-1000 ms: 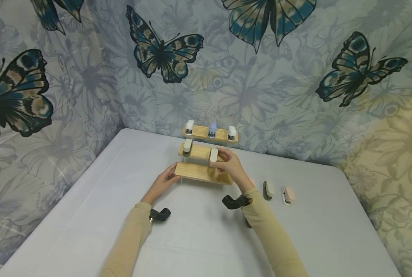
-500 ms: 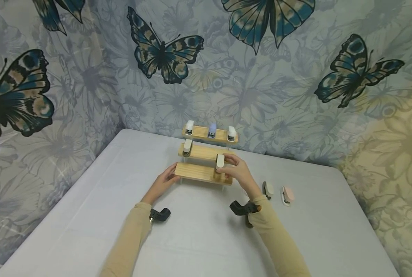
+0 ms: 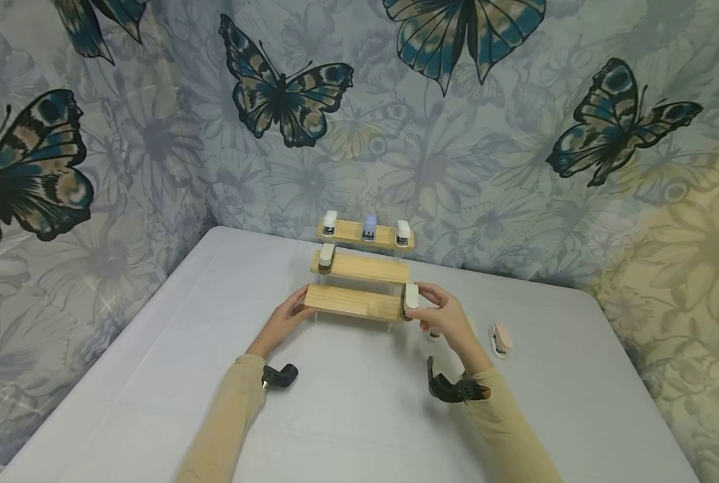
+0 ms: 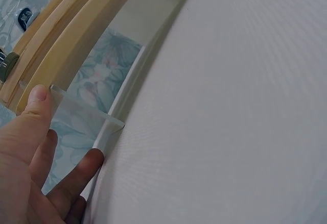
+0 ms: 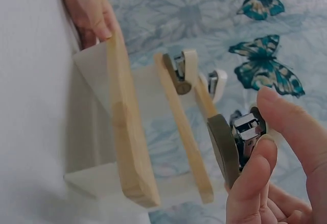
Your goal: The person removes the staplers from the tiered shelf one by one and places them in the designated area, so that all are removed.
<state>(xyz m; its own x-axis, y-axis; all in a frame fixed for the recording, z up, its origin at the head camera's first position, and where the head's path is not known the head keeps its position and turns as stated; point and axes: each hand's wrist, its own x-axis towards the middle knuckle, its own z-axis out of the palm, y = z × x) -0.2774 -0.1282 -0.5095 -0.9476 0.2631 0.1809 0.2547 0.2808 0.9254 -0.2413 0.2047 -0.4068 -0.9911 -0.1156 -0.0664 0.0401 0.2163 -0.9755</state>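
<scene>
A three-tier display stand with wooden shelves [image 3: 353,301] stands on the white table. My left hand [image 3: 284,322] grips the left end of its lowest shelf, thumb on the front edge and fingers around the clear side support [image 4: 84,109]. My right hand [image 3: 450,322] pinches a cream mini stapler [image 3: 412,295] with an olive base [image 5: 224,147] between thumb and fingers, at the right end of the lowest shelf. In the right wrist view the stapler is off the shelf boards. Another cream stapler [image 3: 326,255] sits at the left of the middle shelf.
Along the top shelf stand a white stapler [image 3: 329,222], a lavender stapler [image 3: 369,226] and another white stapler [image 3: 403,231]. A pink stapler [image 3: 502,339] lies on the table [image 3: 347,416] at right. A small object [image 3: 434,333] is partly hidden under my right hand. Patterned cloth walls rise behind.
My right hand has carried the cream stapler rightward and a little nearer, from before the middle shelf to the lowest shelf's right end. My left hand stays where it was.
</scene>
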